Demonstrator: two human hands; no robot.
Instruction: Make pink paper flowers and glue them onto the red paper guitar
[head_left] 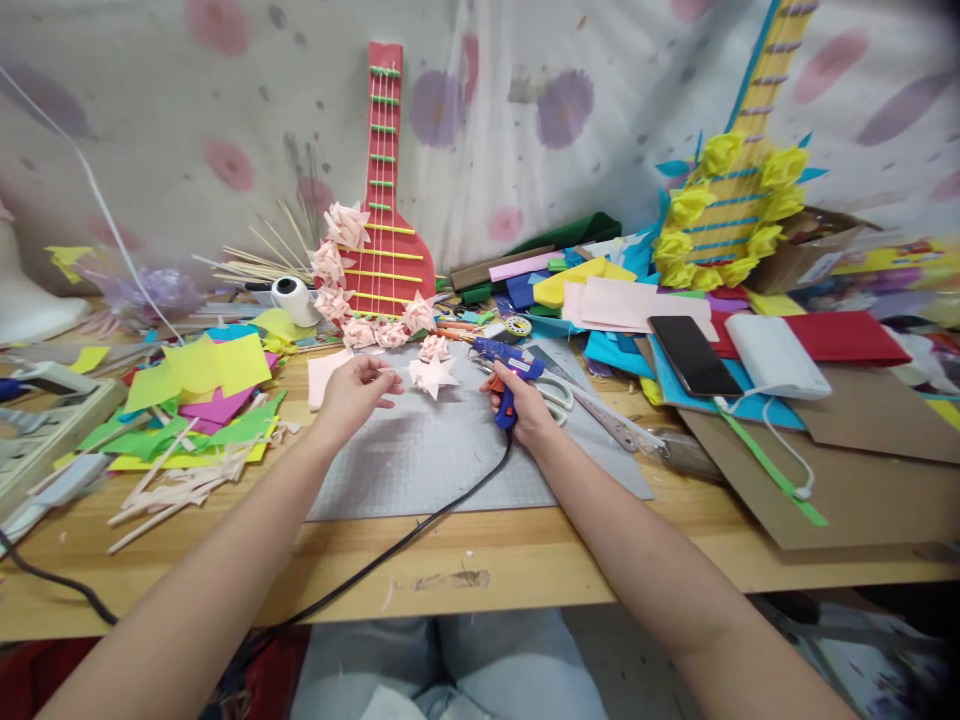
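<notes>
My right hand (523, 402) is wrapped round the handle of a blue hot glue gun (504, 352), its orange trigger under the fingers and its nozzle pointing left. A black cord runs from the handle down to the lower left. My left hand (360, 388) is loosely curved, with fingers apart and nothing visible between them. Just right of its fingertips lies a pale pink paper flower (433, 376) on the grey cutting mat (420, 475). Behind that sits a smaller pink paper rose (434, 347). A red paper guitar (390, 260) with pink roses along its left and lower edge leans against the backdrop.
Scissors (556, 398) and a metal ruler (600, 412) lie right of the glue gun. Paper scraps (202, 370) cover the left side. A phone (691, 355), a white power bank (778, 355) and cardboard (817, 490) are rightward, below a yellow guitar (724, 210).
</notes>
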